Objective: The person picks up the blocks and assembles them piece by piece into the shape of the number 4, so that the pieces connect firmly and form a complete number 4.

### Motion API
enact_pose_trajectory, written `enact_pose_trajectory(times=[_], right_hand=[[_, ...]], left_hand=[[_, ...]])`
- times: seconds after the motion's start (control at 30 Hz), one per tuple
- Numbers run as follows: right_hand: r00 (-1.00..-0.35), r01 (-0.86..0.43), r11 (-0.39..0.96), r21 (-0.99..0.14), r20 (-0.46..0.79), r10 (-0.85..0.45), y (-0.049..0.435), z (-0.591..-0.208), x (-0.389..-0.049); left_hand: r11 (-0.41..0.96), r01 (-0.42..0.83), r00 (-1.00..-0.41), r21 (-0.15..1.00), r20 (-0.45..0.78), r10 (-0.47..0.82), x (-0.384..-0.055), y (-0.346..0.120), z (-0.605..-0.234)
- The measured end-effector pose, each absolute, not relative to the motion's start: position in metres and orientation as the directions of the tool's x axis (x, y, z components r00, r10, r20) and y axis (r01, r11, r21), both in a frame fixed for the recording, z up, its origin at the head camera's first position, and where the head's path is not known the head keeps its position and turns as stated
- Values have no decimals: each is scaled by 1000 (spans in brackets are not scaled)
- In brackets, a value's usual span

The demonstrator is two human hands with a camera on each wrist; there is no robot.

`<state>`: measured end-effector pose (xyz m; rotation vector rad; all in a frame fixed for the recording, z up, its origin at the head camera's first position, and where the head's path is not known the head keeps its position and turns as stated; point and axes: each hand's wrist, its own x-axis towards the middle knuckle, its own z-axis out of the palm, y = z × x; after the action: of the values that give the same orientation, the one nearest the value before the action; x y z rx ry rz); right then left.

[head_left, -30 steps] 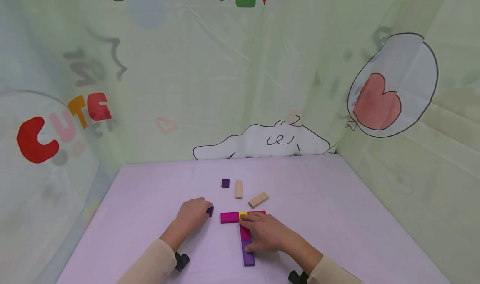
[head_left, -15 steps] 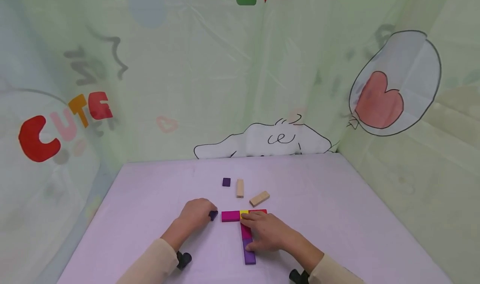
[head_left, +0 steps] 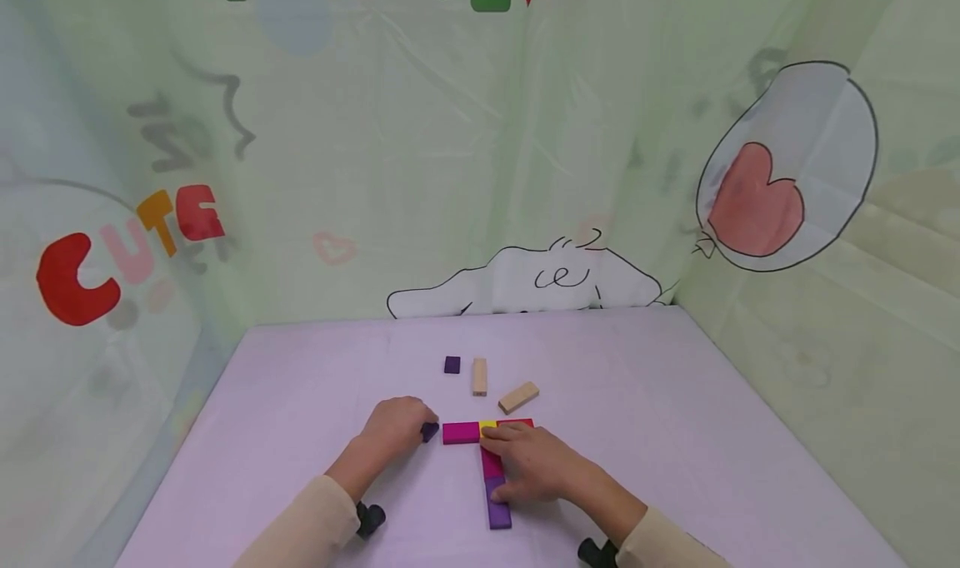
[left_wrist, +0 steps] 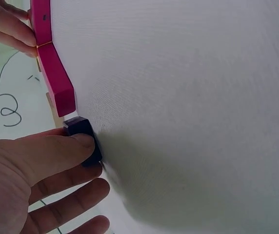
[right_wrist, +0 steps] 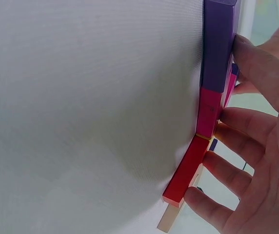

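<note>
Hiding palms [left_wrist: 5, 207] [right_wrist: 278, 190] from head view, hands [head_left: 396, 425] [head_left: 542, 465] touch blocks [left_wrist: 82, 126] [right_wrist: 217, 48].

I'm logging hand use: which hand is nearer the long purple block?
Right. The right hand touches the long purple block; the left hand is apart from it, to its left and farther forward, its grip on a dark block.
</note>
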<state>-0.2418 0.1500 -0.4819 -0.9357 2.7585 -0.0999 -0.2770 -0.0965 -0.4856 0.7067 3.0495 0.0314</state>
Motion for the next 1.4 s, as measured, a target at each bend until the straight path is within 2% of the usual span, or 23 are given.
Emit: enact_pose_trajectory(times=[0.27, 0.7, 1.4], right_hand=[[-774, -584, 801, -130, -208, -598, 148, -480, -243], [-776, -580, 802, -141, -205, -597, 149, -480, -243], [-771, -585, 796, -153, -198, -605, 150, -481, -241]], left_hand=[[891, 453, -891, -16, 29, 454, -278, -94, -488], [886, 464, -885, -2, 45, 464, -278, -93, -489], [901, 433, -901, -22, 15, 433, -276, -93, -493]])
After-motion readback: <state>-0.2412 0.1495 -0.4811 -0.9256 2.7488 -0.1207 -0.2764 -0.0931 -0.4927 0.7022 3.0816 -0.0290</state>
